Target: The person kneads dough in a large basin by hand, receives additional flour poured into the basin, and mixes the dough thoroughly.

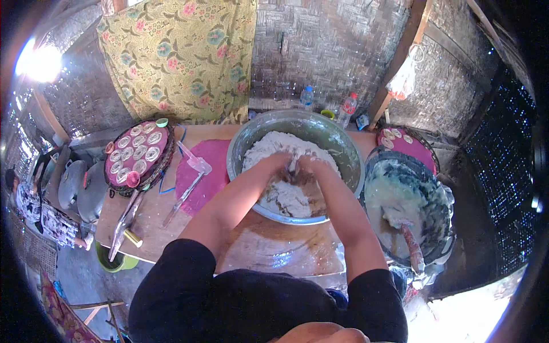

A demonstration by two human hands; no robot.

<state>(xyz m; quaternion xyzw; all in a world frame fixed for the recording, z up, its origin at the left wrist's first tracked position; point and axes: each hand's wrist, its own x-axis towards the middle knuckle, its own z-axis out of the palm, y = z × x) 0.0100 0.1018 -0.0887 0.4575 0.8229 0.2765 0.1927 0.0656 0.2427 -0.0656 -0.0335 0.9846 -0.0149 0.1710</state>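
Note:
A wide metal basin (234, 171) stands on the table in front of me, with a mound of white floury mixture (269, 143) inside. Both hands are down in the middle of it, close together. My left hand (280, 162) reaches in from the left and my right hand (309, 164) from the right. Their fingers are sunk in the mixture or hidden, so their pose does not show. Nearer the front rim lies a paler lump of the same mixture (289, 199), beside a wet, brownish patch of the basin floor.
At right stands a dark tub (372, 220) of pale batter with a coated wooden paddle (410, 243). Round trays with pink sheets and coiled pieces sit left (137, 151) and far right (409, 146). Bottles (347, 107) stand behind the basin. At far left is another person (37, 208).

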